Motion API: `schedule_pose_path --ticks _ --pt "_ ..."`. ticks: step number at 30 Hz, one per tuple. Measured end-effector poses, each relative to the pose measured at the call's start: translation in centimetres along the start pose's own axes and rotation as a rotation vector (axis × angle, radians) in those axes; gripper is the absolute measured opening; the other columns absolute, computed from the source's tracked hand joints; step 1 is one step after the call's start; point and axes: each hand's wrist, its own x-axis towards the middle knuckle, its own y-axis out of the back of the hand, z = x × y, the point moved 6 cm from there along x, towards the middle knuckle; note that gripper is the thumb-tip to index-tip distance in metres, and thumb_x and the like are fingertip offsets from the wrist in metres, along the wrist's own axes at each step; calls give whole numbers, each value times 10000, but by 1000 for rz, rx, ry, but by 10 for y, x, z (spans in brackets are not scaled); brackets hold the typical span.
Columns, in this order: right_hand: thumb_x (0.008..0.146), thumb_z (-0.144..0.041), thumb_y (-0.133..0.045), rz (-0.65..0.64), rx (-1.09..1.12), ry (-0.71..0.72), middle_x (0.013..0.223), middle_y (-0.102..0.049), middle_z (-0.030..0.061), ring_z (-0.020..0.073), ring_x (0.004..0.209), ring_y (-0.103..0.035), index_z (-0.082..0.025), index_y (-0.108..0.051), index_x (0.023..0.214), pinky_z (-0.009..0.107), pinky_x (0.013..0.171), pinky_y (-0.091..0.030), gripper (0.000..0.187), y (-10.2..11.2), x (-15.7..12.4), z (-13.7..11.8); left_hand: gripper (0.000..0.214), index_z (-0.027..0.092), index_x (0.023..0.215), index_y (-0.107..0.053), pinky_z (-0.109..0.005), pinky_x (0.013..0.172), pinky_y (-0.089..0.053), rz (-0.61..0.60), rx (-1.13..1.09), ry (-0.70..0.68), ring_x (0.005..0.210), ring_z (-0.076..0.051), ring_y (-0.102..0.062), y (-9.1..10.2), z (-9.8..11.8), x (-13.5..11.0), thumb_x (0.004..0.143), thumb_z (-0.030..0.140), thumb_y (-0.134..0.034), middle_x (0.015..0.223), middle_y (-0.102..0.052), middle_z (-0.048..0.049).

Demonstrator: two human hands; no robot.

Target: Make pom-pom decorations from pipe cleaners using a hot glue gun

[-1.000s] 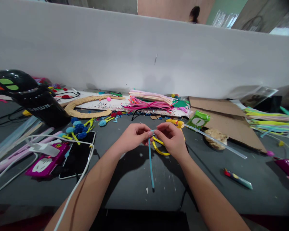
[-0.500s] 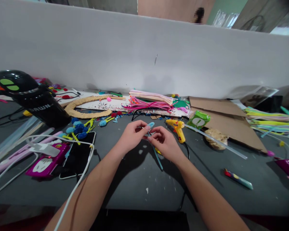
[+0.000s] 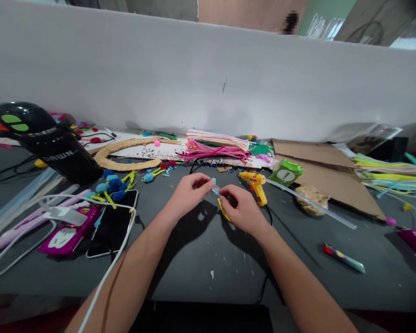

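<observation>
Above the middle of the table, my left hand point(image 3: 193, 192) pinches one end of a light blue pipe cleaner point(image 3: 215, 189) between thumb and forefinger. My right hand point(image 3: 241, 206) has its fingers closed on the other end, and its palm hides much of that side. The short visible stretch runs between the two hands. Under the right hand a curved yellow object point(image 3: 223, 209) shows in part; its kind is hidden. A yellow glue gun point(image 3: 256, 186) with a clear glue stick point(image 3: 312, 203) in its back lies just beyond the right hand.
To the left are a black tumbler point(image 3: 60, 150), a phone point(image 3: 116, 226), a purple power strip point(image 3: 71, 231) and a white cable point(image 3: 119, 252). Pink pipe cleaners point(image 3: 215, 149) lie at the back. Cardboard point(image 3: 346, 185), a green box point(image 3: 287, 173) and a pen-like tube point(image 3: 343, 258) are on the right.
The long tail of the pipe cleaner that hung below my hands no longer shows. My right hand has turned and lowered slightly, and more of the yellow object shows.
</observation>
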Motion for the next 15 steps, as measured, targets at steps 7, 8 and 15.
schedule_pose_path --ticks 7,8,15 --pt "848 -378 -616 14 -129 5 896 -672 63 196 783 -604 -211 -626 1031 295 682 -427 248 -1 -3 1 346 129 839 -677 -234 566 -447 -15 -23 37 615 -125 -551 -5 -6 0 780 468 -641 726 -641 -34" --pt "846 -381 -624 20 -130 -2 909 -676 65 198 787 -609 -215 -615 1067 295 679 -428 276 -2 -3 1 350 128 839 -675 -239 574 -456 -14 -48 56 610 -125 -556 -6 -7 0 773 471 -649 721 -643 -33" --pt "906 -327 -569 42 -70 59 884 -669 58 190 813 -608 -213 -652 915 302 732 -438 142 0 -2 -2 345 125 829 -666 -234 558 -443 -9 -60 89 580 -116 -543 -6 -8 1 781 466 -639 697 -636 -30"
